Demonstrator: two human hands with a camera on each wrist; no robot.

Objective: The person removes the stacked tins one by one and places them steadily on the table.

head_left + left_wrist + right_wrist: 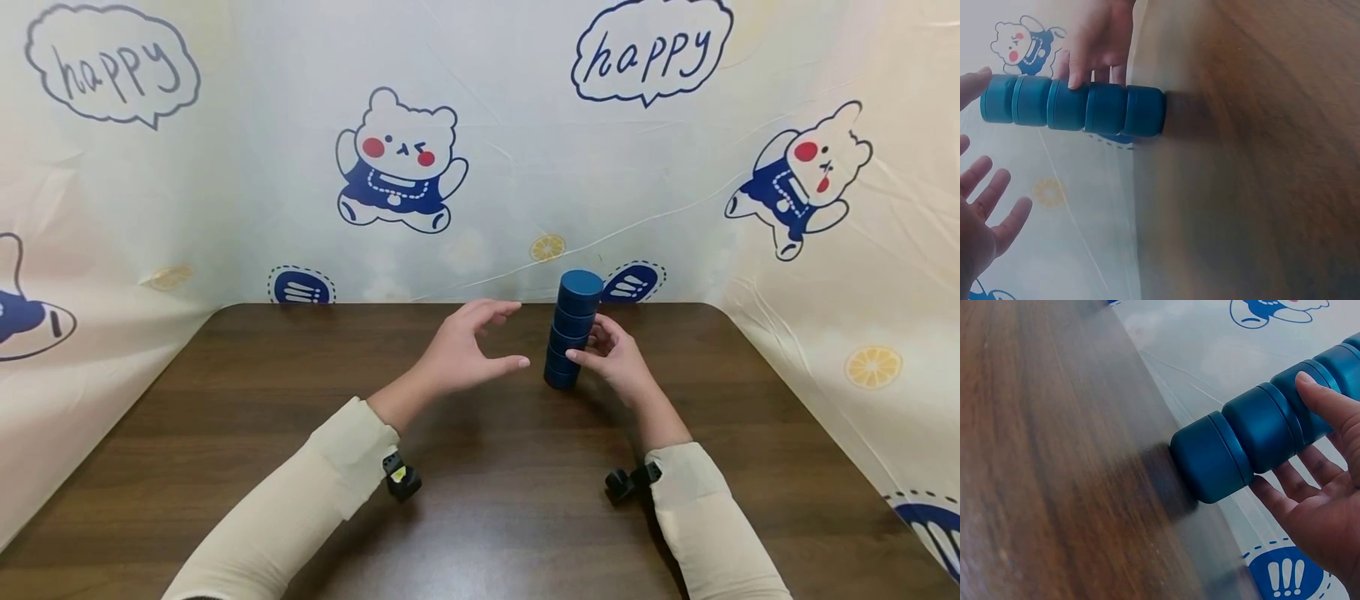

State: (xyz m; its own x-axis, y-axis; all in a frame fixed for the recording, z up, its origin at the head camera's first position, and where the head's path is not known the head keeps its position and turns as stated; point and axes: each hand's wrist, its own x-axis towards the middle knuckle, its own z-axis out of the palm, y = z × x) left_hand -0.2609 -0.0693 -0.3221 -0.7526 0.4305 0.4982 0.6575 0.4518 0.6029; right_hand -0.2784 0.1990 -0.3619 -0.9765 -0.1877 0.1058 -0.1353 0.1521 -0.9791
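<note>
A tall stack of several round dark-blue lidded tins (572,325) stands on the table, right of the middle. My right hand (617,360) holds the stack from its right side, thumb in front on a middle tin and fingers behind. The right wrist view shows this thumb (1322,400) lying on the third tin from the bottom. Left of the stack, my left hand (468,350) has its thumb and fingers spread toward the tins, with a gap between in the head view. In the left wrist view its fingers (991,194) are apart and hold nothing.
Brown wood-grain table (480,467) lies under both arms. A printed cloth (510,183) with bears and lettering hangs behind its back edge and along the sides. A small black camera is strapped at each wrist.
</note>
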